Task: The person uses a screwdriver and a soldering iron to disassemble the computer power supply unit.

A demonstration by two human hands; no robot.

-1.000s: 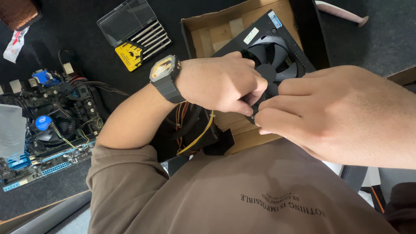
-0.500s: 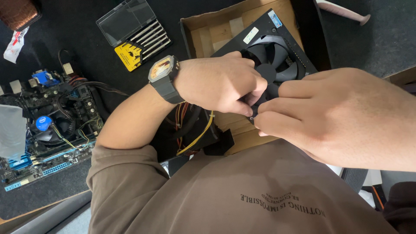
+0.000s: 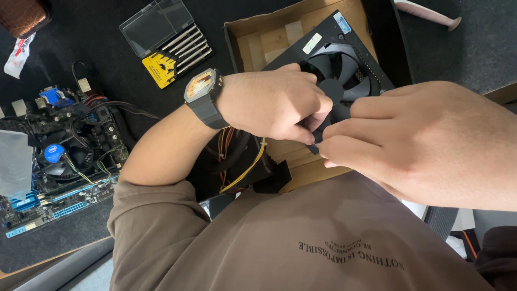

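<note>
A black power supply unit with a round fan sits tilted over an open cardboard box. My left hand, with a dark wristwatch, grips the unit's near edge from the left. Closed on the same edge from the right is my right hand, its fingertips meeting those of the left. A bundle of yellow, orange and black cables hangs from the unit below my left wrist. The hands hide the spot they pinch.
A computer motherboard with a cooler lies at the left on the dark mat. An open clear case of small screwdrivers lies behind my left forearm. A brown leather item is at the top left corner.
</note>
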